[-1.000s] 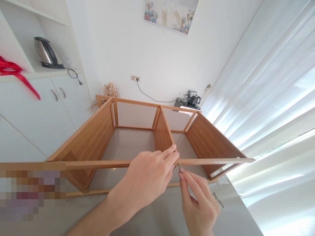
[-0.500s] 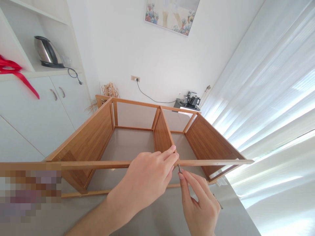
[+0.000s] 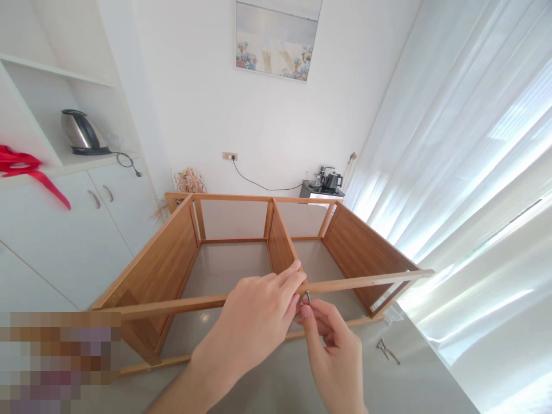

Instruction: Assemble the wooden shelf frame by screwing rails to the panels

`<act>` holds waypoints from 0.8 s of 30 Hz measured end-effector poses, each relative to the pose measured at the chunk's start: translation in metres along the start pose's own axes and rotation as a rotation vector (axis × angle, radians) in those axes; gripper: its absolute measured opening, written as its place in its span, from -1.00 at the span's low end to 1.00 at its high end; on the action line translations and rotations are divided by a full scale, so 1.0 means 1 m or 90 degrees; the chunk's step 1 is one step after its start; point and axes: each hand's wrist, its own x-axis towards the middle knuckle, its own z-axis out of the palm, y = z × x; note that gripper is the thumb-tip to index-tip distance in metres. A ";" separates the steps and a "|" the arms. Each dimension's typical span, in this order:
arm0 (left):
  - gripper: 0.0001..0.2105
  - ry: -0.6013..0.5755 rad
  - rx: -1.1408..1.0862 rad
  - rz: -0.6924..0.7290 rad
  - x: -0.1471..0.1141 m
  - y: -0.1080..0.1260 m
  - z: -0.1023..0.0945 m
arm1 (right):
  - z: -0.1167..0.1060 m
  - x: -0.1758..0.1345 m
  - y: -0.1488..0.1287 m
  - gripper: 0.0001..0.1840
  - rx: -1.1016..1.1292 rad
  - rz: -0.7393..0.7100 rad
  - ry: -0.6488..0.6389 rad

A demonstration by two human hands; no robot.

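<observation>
**Wooden frame (image 3: 282,247) on grey table (image 3: 418,382)**

The frame rests on the table; loose metal parts (image 3: 388,352) lie near the table's right edge. A white curtain (image 3: 431,172) hangs at the right. The open shelf (image 3: 41,86) contains an electric kettle (image 3: 84,133); a small stand (image 3: 307,193) by the far wall bears a black kettle (image 3: 333,181). The left hand (image 3: 254,313) clasps the front rail (image 3: 366,281) at the central panel. The right hand (image 3: 334,351) pinches a small metal piece (image 3: 308,298) at the rail, beside the left fingertips.
</observation>
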 end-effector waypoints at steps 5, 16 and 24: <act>-0.65 -0.007 -0.007 0.004 -0.001 0.000 -0.002 | 0.010 -0.003 -0.006 -0.75 0.141 0.064 0.002; -0.65 -0.015 -0.017 0.024 -0.003 -0.004 -0.004 | 0.023 -0.005 -0.015 -0.74 0.158 0.049 0.081; -0.60 -0.038 -0.009 0.017 -0.004 -0.004 -0.007 | 0.018 -0.017 0.008 -0.87 -0.021 -0.058 0.123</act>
